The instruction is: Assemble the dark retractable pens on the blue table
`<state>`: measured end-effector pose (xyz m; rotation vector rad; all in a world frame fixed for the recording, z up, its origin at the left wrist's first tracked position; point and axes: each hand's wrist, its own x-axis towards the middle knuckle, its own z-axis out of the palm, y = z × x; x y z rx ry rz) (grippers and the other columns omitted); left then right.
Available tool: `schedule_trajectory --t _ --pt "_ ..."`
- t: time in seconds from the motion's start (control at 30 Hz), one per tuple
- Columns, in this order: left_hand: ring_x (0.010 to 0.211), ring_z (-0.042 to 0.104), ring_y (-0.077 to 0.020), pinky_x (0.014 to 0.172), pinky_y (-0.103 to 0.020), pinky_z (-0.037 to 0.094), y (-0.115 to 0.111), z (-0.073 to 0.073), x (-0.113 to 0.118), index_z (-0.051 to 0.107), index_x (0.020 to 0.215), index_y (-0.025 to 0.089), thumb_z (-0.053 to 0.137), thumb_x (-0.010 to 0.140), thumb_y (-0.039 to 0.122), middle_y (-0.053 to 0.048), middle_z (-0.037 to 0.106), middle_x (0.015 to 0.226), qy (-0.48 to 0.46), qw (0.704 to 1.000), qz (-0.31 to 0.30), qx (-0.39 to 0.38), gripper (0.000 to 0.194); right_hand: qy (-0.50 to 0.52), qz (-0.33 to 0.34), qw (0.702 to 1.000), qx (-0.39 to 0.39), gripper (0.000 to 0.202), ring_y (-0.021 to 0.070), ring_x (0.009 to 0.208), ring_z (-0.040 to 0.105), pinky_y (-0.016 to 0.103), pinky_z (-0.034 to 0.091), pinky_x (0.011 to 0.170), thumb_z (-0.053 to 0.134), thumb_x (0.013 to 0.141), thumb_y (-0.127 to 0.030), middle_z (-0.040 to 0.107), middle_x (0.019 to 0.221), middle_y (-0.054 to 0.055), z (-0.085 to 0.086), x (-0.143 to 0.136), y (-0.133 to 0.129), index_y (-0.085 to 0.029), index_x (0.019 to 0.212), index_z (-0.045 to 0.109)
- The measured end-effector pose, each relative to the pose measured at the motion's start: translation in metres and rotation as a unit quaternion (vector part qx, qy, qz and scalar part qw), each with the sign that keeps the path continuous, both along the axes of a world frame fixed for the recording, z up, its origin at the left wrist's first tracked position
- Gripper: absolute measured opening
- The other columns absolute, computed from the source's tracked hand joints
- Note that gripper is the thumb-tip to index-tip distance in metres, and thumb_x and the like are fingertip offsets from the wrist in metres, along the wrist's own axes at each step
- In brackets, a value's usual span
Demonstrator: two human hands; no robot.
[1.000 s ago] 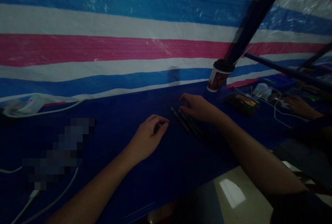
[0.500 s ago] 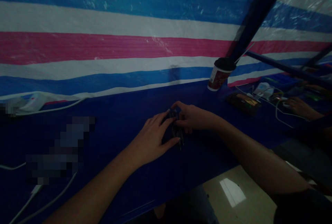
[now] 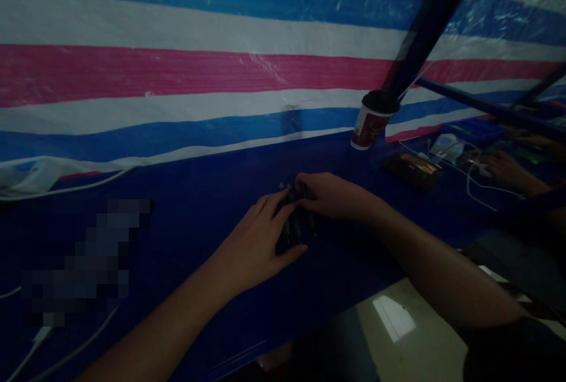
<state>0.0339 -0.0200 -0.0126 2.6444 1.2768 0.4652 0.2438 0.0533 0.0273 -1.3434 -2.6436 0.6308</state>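
Note:
Several slim dark pens (image 3: 297, 230) lie side by side on the blue table (image 3: 212, 187), pointed tips toward me. The dim light hides their details. My left hand (image 3: 260, 237) rests over their left side, fingers stretched forward and thumb held apart near the tips. Its fingertips touch the upper part of the pens. From the right, my right hand (image 3: 329, 193) reaches in with curled fingers closed around the rightmost pen, whose tip shows below the hand. The fingers cover the middle of the pens.
A lidded paper cup (image 3: 374, 119) with a straw stands by a blue post (image 3: 424, 34). Right of it lie a dark packet (image 3: 413, 170) and white cables. Another person's hand (image 3: 508, 170) is at far right. A blurred-out object (image 3: 92, 258) with a cable lies left. Striped sheeting (image 3: 198, 72) hangs behind.
The pens have gone from bunched together to spread apart side by side. My right index finger has drawn back and curled. The view has shifted slightly.

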Motion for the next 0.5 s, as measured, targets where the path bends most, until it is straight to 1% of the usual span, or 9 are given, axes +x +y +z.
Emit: schedule_trajectory --t 0.07,0.13,0.2,0.27,0.37,0.5 --pt "0.147 0.044 -0.0369 0.119 -0.057 0.044 0.001 0.001 0.0 0.058 0.142 0.015 0.066 0.095 0.05 -0.019 0.047 0.159 0.002 1.0 -0.005 0.012 0.059 0.041 -0.009 0.999 0.01 0.018 0.0172 0.075 0.061 0.027 0.038 0.068 0.063 0.088 -0.017 0.066 0.085 0.004 -0.001 0.0 0.002 -0.018 0.105 0.057" --pt "0.146 0.043 -0.0377 0.117 -0.058 0.045 0.002 0.002 0.0 0.063 0.133 0.016 0.065 0.096 0.049 -0.018 0.052 0.155 0.013 0.999 -0.02 0.025 0.049 0.087 -0.032 0.995 0.022 0.025 0.0161 0.074 0.059 0.027 0.039 0.068 0.063 0.083 -0.012 0.064 0.086 0.002 -0.001 0.0 0.003 -0.018 0.106 0.053" --pt "0.143 0.046 -0.0374 0.114 -0.057 0.048 0.004 0.003 -0.001 0.066 0.127 0.016 0.064 0.097 0.05 -0.015 0.06 0.147 0.026 0.998 -0.04 0.032 0.044 0.137 -0.055 0.989 0.024 0.029 0.0155 0.073 0.059 0.028 0.04 0.068 0.064 0.082 -0.012 0.062 0.086 0.001 0.0 0.0 0.006 -0.019 0.106 0.048" --pt "0.138 0.05 -0.0363 0.111 -0.055 0.05 0.005 0.005 -0.002 0.066 0.125 0.017 0.064 0.097 0.052 -0.013 0.066 0.138 0.032 0.998 -0.049 0.034 0.045 0.194 -0.071 0.978 0.017 0.03 0.0148 0.072 0.058 0.028 0.041 0.067 0.066 0.084 -0.016 0.061 0.088 0.001 -0.001 0.0 0.008 -0.02 0.105 0.045" --pt "0.133 0.053 -0.0358 0.109 -0.054 0.052 0.005 0.009 -0.007 0.067 0.123 0.018 0.067 0.096 0.051 -0.013 0.068 0.13 0.027 0.998 -0.038 0.036 0.043 0.292 -0.071 0.954 0.0 0.026 0.0123 0.068 0.055 0.028 0.042 0.064 0.064 0.088 -0.022 0.06 0.094 0.001 -0.004 -0.004 0.007 -0.021 0.105 0.044" --pt "0.126 0.055 -0.0357 0.107 -0.055 0.051 0.002 0.015 -0.015 0.069 0.115 0.02 0.073 0.09 0.04 -0.012 0.067 0.127 0.029 0.998 -0.039 0.033 0.032 0.408 -0.04 0.91 -0.06 0.022 0.0075 0.06 0.051 0.026 0.042 0.058 0.061 0.093 -0.029 0.058 0.103 0.001 -0.005 -0.01 0.003 -0.023 0.108 0.046"
